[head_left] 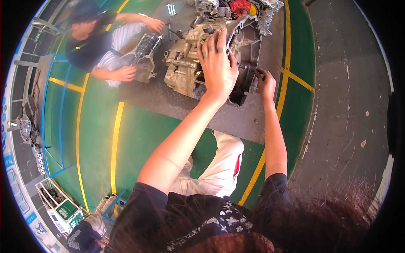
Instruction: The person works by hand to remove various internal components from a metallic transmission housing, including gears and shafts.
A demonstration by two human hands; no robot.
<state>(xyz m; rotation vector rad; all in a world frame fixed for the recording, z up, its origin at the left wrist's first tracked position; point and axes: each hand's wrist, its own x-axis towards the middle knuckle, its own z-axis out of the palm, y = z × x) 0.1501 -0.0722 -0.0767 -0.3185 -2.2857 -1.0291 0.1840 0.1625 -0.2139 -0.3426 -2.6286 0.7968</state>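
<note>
Left hand [217, 67] partly hides metal casing [179, 80]; right hand [266, 84]: hold unclear.

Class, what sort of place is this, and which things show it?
Likely a mechanical workshop, perhaps for vehicles: a large, grimy metal casing, an exposed shaft and yellow lines on the green floor suggest it.

a dark treaded plate [244, 122] carries a large metal housing [182, 63] and a smaller casing [145, 69]. silver pins [171, 9] lie on it, beyond both.
</note>
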